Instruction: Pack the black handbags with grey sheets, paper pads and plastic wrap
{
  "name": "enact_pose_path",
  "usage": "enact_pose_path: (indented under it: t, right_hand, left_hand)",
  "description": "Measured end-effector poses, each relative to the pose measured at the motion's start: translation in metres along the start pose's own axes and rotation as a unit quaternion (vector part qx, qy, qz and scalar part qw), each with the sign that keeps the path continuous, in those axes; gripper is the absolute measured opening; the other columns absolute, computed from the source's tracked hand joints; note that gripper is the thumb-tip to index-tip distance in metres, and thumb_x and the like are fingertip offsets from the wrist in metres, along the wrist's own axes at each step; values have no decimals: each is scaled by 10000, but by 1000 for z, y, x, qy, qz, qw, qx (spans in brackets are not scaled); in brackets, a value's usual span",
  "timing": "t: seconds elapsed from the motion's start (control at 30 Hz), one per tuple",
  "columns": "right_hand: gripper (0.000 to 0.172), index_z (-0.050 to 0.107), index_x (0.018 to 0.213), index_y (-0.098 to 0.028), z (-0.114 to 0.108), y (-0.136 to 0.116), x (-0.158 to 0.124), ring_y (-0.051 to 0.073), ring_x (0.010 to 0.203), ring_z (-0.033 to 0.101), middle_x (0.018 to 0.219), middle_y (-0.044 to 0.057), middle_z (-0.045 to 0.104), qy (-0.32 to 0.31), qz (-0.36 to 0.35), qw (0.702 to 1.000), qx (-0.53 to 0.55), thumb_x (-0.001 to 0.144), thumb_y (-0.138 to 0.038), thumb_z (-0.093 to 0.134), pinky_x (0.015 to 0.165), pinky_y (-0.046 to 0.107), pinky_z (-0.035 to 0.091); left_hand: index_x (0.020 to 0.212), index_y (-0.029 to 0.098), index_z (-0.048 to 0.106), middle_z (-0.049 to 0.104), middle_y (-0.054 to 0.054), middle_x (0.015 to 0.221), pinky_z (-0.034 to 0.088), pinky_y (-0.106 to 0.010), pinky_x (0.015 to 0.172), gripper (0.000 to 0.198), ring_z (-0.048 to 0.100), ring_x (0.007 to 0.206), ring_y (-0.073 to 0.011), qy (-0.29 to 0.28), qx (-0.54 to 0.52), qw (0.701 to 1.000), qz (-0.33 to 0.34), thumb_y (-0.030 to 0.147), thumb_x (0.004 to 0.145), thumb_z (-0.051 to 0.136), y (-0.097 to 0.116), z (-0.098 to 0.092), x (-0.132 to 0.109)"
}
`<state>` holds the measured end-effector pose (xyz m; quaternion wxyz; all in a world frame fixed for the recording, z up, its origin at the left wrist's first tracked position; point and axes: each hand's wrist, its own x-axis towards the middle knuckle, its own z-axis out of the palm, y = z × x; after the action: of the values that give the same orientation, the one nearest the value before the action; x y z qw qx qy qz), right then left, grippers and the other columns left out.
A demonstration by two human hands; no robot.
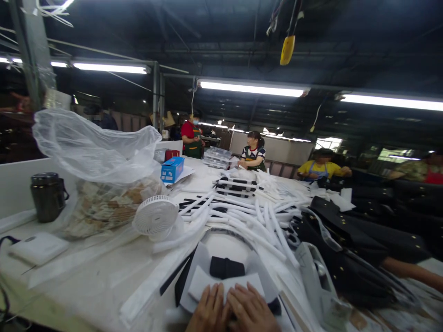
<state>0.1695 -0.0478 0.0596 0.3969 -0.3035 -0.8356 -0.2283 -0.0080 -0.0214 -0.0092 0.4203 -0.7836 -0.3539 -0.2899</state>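
Note:
Side by side at the bottom of the head view, my left hand (208, 310) and my right hand (249, 310) lie flat, fingers stretched out. Both press on a white folded sheet (199, 282), which looks like foam or paper. Under it is a larger pale sheet (189, 289) over a black item, perhaps a bag, whose edges show at the sides. A black block-like piece (226, 268) sits just beyond my fingertips. Behind that, a strap or handle wrapped in pale material (228, 231) arches away from me. My palms are partly cut off by the frame.
Many white wrapped strips (238, 214) cover the table ahead. A white fan (155, 216), a clear plastic bag (104, 152) and a dark flask (47, 197) stand left. To the right are a grey tape dispenser (316, 281), black bags (367, 230) and another person's arm (411, 273).

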Motion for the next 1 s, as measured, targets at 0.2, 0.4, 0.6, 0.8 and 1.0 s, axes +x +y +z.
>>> enact_pose_path:
  t: [0.2, 0.4, 0.6, 0.8, 1.0]
  right_hand:
    - [406, 703, 1070, -193, 48, 21, -20, 175, 887, 718, 908, 30, 772, 135, -59, 973, -177, 975, -105, 319, 1169, 385, 310]
    - [448, 698, 1132, -188, 32, 33, -17, 193, 1028, 670, 1090, 24, 746, 39, -55, 976, -207, 956, -68, 304, 1181, 418, 268]
    - [426, 601, 1314, -174, 0, 48, 14, 265, 1125, 602, 1245, 47, 678, -51, -100, 965, -236, 978, -251, 350, 991, 432, 425]
    - [431, 643, 1226, -141, 7, 42, 20, 254, 1034, 624, 1137, 78, 715, 5, -59, 982, -178, 987, -187, 287, 968, 430, 391]
    - [495, 670, 1085, -161, 12, 36, 27, 195, 837, 643, 951, 44, 748, 53, -25, 991, -122, 1015, -116, 182, 864, 355, 393]
  left_hand:
    - [1239, 215, 597, 736, -54, 1040, 448, -341, 910, 343, 655, 972, -198, 17, -41, 999, -23, 169, 962, 400, 4, 20, -11]
    - [1322, 171, 498, 702, -101, 1107, 484, -355, 855, 383, 655, 972, -231, -138, -122, 983, 2, 173, 945, 431, -18, 1, 21]
    - [1323, 149, 459, 639, -124, 1161, 466, -396, 924, 480, 610, 1013, -248, -299, -234, 925, -21, 145, 846, 512, -51, -42, 76]
    - [1317, 170, 460, 627, -115, 1193, 447, -394, 981, 554, 596, 1045, -243, -334, -272, 901, -42, 129, 773, 560, -63, -52, 85]
    - [1417, 126, 394, 540, -165, 1385, 394, -432, 1065, 656, 526, 1224, -286, -307, -227, 924, -22, 158, 780, 546, -54, -36, 64]
